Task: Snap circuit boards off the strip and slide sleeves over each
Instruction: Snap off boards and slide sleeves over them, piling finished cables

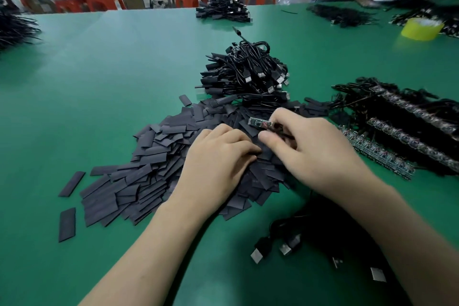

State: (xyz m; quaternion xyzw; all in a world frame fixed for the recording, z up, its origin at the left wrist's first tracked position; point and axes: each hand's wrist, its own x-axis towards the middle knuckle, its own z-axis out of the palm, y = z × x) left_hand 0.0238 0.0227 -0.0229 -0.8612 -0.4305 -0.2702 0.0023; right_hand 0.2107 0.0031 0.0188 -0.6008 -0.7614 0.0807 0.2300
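Right hand fingertips pinch one circuit board over the sleeve pile. Left hand fingers curl into the pile, grasp unclear. Risk: it lifts two flat sleeves together, jamming the board. Strips lie at right.

Green table under sleeves, cables

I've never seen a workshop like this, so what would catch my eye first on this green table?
The wide heap of flat dark sleeves in the middle of the green table, with the left hand resting on it. Just above it the right hand pinches a small circuit board. Behind stands a mound of black cables, and strips of boards lie at the right.
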